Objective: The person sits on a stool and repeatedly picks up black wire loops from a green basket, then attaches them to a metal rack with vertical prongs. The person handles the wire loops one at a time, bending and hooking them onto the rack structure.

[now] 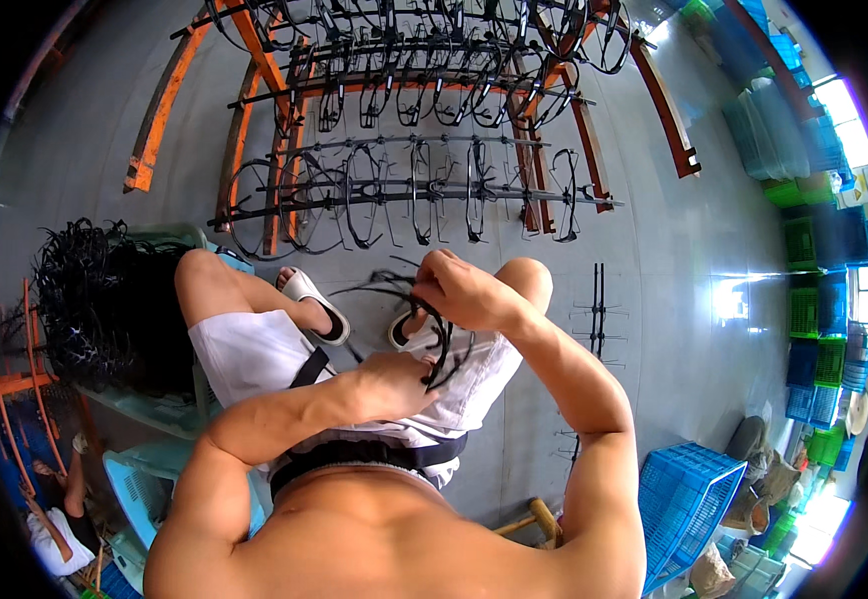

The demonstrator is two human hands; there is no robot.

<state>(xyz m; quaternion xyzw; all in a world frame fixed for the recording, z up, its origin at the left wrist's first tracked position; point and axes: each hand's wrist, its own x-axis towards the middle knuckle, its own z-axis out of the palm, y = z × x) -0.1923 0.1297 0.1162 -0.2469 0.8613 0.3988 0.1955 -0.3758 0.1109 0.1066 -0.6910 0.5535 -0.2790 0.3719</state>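
Observation:
In front of my lap I hold thin, curved black frame pieces [444, 344], several strands looped together; their exact kind cannot be made out. My right hand [459, 290] pinches them at the upper end, fingers closed. My left hand [394, 384] grips the lower part, its fingertips partly hidden behind the strands. Beyond my knees, similar black frames [419, 190] hang in rows from hooked bars on an orange rack [254, 45]. To my left a big heap of black pieces [119, 309] fills a pale green crate [144, 404].
A hooked metal bar [598, 309] lies on the grey floor right of my knee. A blue crate [688, 509] stands at lower right, beside a wooden piece [544, 519]. Stacked green and blue crates [803, 299] line the far right. Another person [64, 529] is at lower left.

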